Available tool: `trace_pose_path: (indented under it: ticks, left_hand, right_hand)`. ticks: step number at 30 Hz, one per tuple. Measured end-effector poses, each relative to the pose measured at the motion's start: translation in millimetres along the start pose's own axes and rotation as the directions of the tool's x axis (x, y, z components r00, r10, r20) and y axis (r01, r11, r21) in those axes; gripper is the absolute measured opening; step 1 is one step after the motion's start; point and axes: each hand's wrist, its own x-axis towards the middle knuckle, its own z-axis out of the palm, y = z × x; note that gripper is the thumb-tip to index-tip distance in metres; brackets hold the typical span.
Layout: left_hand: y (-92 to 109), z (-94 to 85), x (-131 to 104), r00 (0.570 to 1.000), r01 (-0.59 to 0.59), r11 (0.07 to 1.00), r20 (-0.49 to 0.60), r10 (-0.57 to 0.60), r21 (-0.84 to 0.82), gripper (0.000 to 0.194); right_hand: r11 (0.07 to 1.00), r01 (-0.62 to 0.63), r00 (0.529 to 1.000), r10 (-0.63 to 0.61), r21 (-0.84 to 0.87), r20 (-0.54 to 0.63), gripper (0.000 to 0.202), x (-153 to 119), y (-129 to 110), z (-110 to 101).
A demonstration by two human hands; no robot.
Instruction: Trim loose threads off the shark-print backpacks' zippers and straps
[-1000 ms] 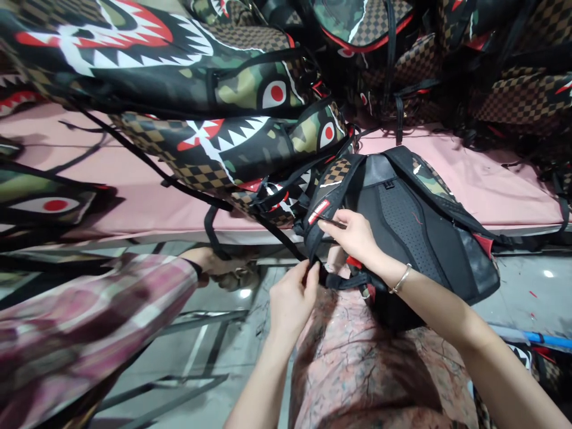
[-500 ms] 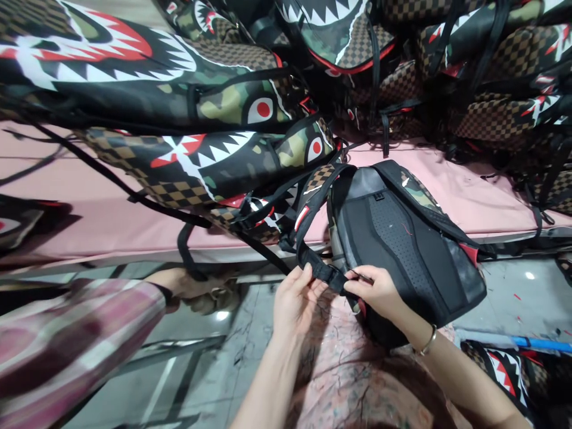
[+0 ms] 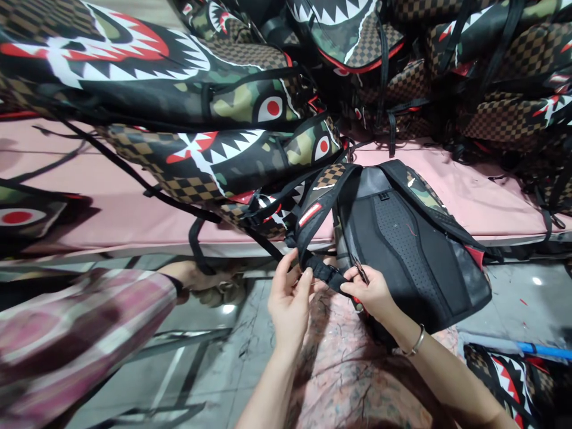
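Note:
A black backpack (image 3: 402,238) lies back panel up over the edge of the pink table, partly hanging off it. Its shoulder strap (image 3: 308,223) curves down to a black buckle (image 3: 328,273). My left hand (image 3: 292,292) has its fingers curled round the strap by the buckle. My right hand (image 3: 369,292) pinches the strap's lower end just right of the buckle and also holds a small dark metal tool (image 3: 361,271), pointing up from the fingers.
Shark-mouth backpacks (image 3: 223,158) are piled on the pink table (image 3: 134,223) at left and back. Another person's leg in plaid cloth (image 3: 84,345) is at the left. At lower right, more bags (image 3: 509,375) lie by a blue bar (image 3: 545,350).
The fingers of my left hand have lifted and spread a little at the strap. The tool in my right hand now points more upward. The view has shifted slightly left.

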Motion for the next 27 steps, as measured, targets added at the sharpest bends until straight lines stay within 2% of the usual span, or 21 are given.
trace_pose_path:
  ticks: [2, 5, 7, 11, 17, 22, 27]
  left_hand:
    - [-1.2, -2.8, -1.2, 0.999, -0.042, 0.996, 0.0, 0.042, 0.079, 0.033]
    - [0.3, -7.8, 0.1, 0.994, 0.01, 0.988, 0.103, -0.026, 0.153, 0.019]
    - [4.8, -9.4, 1.1, 0.983, 0.032, 0.978, 0.168, -0.067, 0.205, 0.021]
    - [16.0, -7.5, -0.7, 0.968, 0.016, 0.942, 0.231, -0.099, 0.336, 0.025]
    - [18.0, -9.0, -0.1, 0.948, -0.014, 0.914, 0.296, -0.117, 0.406, 0.026]
    - [17.2, -12.9, -0.1, 0.954, -0.019, 0.95, 0.29, -0.076, 0.312, 0.031]
    - [9.7, -5.8, -7.7, 0.973, 0.102, 0.988, 0.193, -0.123, 0.113, 0.024]
  right_hand:
    - [1.0, 0.004, 1.0, -0.004, 0.011, -0.004, 0.018, -0.2, 2.8, 1.0]
    - [0.999, 0.036, 0.999, -0.036, 0.034, -0.003, 0.013, -0.5, 8.0, 2.0]
    - [0.998, 0.046, 0.999, -0.047, 0.039, 0.009, 0.012, -1.4, 10.1, 2.8]
    - [0.998, 0.063, 0.998, -0.063, 0.003, 0.005, 0.012, -5.2, 9.5, 4.2]
    - [0.974, 0.183, 0.98, -0.191, -0.131, -0.053, 0.007, -10.4, 10.1, 5.3]
    - [0.99, 0.105, 0.994, -0.107, -0.094, -0.013, 0.008, -10.0, 2.2, 5.1]
    - [1.0, 0.003, 0.999, -0.003, -0.003, 0.036, 0.011, -11.1, -12.6, 5.3]
